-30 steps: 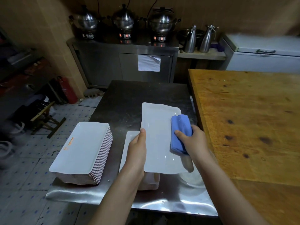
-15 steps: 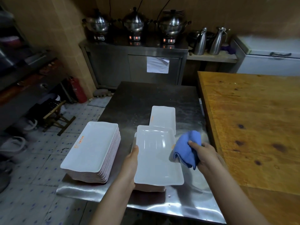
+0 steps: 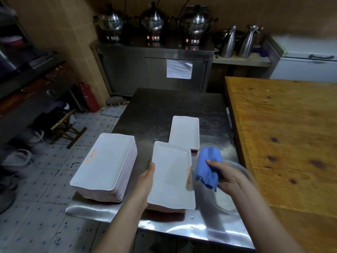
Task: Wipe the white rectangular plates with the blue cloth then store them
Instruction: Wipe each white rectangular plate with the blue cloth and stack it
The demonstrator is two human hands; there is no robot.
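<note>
White rectangular plate [image 3: 171,177] lies atop a low stack [image 3: 164,210], its left edge pinched by the left hand [image 3: 145,181], thumb on top, while just right of that plate the right hand [image 3: 227,178] clutches the bunched blue cloth [image 3: 207,166]

A tabletop [image 3: 164,110] stands before you. On its front left corner sits a tall stack of plates [image 3: 107,161]. To the right of that, near the front edge, lies a lower stack [image 3: 171,179], and your left hand [image 3: 145,179] holds its left edge. Just behind it lies a far plate [image 3: 184,132], perhaps resting on one or two more. Right of the lower stack, your right hand [image 3: 228,178] holds the cloth [image 3: 207,167] above a bowl [image 3: 242,167]. A wooden table [image 3: 284,134] adjoins the tabletop's right side. Beyond the tabletop, a cabinet [image 3: 127,70] bears three pots [image 3: 154,21].
</note>
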